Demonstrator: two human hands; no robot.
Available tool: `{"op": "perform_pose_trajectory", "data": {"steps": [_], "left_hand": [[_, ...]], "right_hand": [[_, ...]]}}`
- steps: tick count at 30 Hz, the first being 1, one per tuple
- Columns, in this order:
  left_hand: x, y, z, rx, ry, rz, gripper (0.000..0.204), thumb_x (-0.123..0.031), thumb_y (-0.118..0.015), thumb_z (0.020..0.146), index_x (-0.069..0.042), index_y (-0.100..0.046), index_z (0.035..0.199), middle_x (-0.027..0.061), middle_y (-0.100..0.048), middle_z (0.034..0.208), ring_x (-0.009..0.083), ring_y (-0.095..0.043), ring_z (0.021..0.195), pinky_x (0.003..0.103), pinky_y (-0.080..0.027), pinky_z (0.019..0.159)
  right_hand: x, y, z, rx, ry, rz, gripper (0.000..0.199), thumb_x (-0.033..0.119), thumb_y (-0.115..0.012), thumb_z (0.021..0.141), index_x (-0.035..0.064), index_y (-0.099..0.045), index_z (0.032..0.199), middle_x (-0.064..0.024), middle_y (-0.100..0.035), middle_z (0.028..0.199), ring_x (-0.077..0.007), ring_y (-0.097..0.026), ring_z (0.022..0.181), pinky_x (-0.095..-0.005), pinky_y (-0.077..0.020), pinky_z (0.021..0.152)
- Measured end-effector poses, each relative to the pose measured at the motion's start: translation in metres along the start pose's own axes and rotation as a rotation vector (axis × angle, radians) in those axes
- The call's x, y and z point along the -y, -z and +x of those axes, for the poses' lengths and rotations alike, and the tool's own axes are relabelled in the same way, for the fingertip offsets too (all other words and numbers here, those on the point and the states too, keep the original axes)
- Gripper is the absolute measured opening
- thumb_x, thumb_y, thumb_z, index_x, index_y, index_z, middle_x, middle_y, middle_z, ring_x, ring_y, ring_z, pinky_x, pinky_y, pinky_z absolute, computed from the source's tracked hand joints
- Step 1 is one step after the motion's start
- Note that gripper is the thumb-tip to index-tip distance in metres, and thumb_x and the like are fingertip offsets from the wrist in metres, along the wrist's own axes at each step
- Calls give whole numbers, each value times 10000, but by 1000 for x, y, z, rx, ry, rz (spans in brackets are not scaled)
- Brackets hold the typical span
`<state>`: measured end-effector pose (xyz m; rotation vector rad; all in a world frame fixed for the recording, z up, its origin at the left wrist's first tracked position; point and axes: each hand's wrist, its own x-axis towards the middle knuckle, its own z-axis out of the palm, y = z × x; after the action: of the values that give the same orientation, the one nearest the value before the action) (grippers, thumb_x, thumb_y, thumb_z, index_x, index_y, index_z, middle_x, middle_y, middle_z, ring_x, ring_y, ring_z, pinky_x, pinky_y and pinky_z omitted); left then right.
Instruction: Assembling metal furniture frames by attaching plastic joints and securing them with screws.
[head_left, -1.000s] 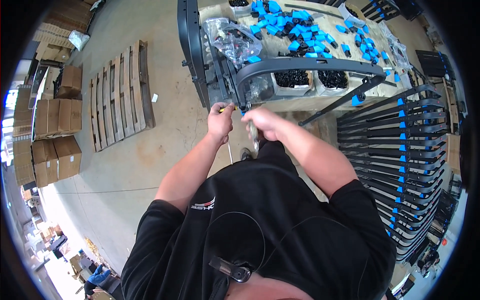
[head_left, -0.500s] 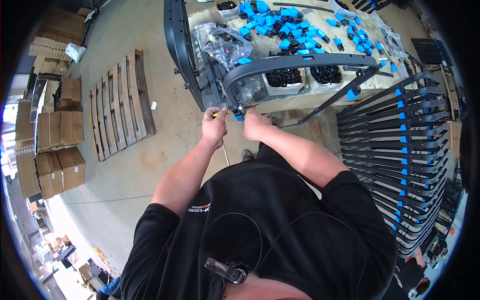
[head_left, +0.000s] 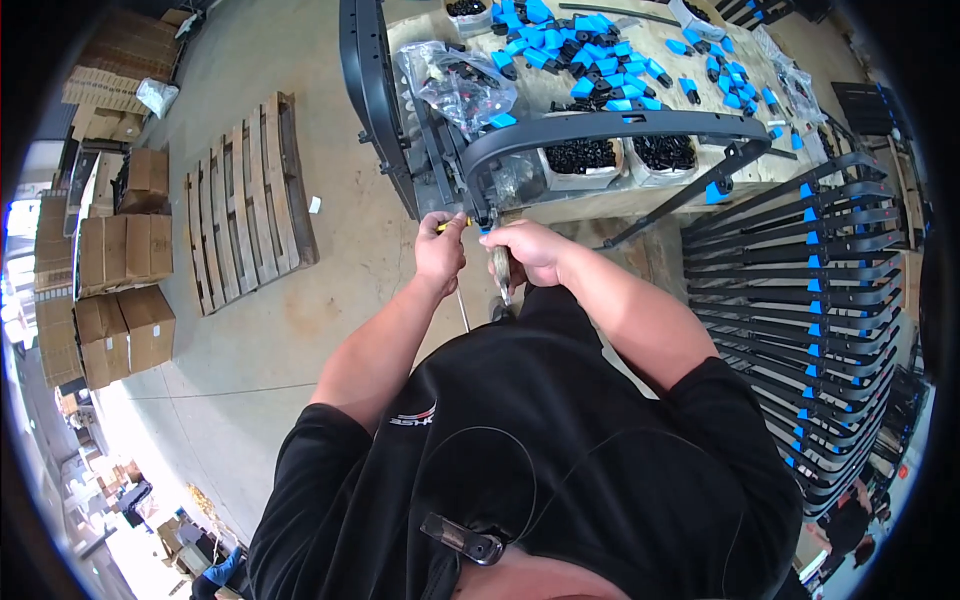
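Hands at grey curved bar; brown cartons stacked far left.

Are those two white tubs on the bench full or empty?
Full, or nearly. Both white tubs on the workbench are heaped with small black parts up to about the rim. What kind of parts they are cannot be told.

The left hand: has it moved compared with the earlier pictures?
Yes. The left hand has risen toward the end of the curved dark grey plastic bar, and now grips a small yellow-tipped tool right beside it.
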<state>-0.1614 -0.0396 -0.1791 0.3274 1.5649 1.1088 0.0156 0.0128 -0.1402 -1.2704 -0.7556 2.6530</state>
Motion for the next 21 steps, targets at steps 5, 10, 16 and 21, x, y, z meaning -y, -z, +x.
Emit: {"op": "perform_pose_trajectory", "data": {"steps": [5,10,16,21], "left_hand": [[-4,-5,5,45,22,10,187,-230,-677,974,-125,-528,1016,-41,-428,606,63,-340,430,268,-264,363],[0,-6,2,27,-26,-41,185,-229,-675,977,-127,-525,1014,-45,-424,596,59,-328,422,266,-247,358],[-3,-3,7,35,-3,-27,180,-222,-675,978,-125,-530,1022,-43,-436,596,55,-342,419,259,-249,354],[-3,-6,6,56,-32,-30,181,-217,-678,975,-119,-536,1028,-39,-443,599,60,-363,422,259,-263,360]], "right_hand": [[-23,14,41,-368,136,-1164,293,175,-624,891,-70,-611,1049,-241,-701,980,-350,-712,912,-474,-578,790],[-4,2,9,-132,-99,-119,358,234,-649,896,-71,-616,1080,-210,-691,884,-340,-695,762,-465,-573,662],[0,-15,14,-221,-99,-541,301,153,-552,927,-84,-581,1110,-200,-669,869,-347,-693,643,-541,-562,579],[-25,11,28,-357,113,-785,261,171,-576,929,-47,-565,1073,-175,-658,816,-324,-686,645,-533,-568,630]]}}
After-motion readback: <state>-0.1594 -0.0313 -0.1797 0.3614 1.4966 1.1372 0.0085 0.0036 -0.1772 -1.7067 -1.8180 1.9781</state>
